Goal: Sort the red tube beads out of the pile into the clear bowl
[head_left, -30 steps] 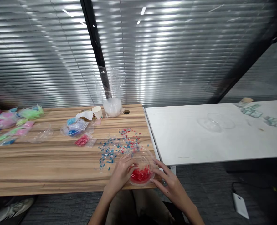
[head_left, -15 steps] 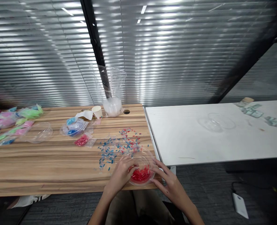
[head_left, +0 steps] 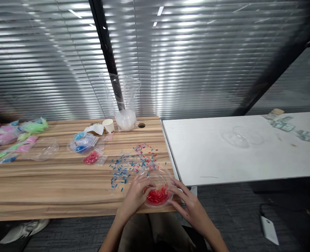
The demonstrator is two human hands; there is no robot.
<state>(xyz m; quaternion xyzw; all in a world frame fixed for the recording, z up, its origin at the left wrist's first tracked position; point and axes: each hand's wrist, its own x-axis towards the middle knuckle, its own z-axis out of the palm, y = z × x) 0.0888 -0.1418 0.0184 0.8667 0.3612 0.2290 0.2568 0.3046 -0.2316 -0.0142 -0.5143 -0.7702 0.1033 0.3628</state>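
A round clear plastic bowl [head_left: 158,178] with red pieces [head_left: 158,195] in its near part sits at the front right corner of the wooden table. My left hand [head_left: 137,192] is closed at the bowl's left side, its thumb and fingers bent over the rim. On the right side my right hand [head_left: 186,199] steadies the bowl, fingers apart and fingertips on the rim. Behind and left of the bowl, blue pieces [head_left: 122,173] and red pieces [head_left: 143,148] lie scattered on the wood.
Farther left are a bag of red pieces [head_left: 91,157], a clear bowl with blue packets [head_left: 82,143], an empty clear bowl [head_left: 45,148] and colourful bags [head_left: 7,134]. A paper cup [head_left: 108,126] stands near a white bagged bundle [head_left: 125,119]. A white table [head_left: 209,161] adjoins at right.
Both hands and the bowl have stayed nearly in place. At the lower left, a white shoe under the table now shows more fully.
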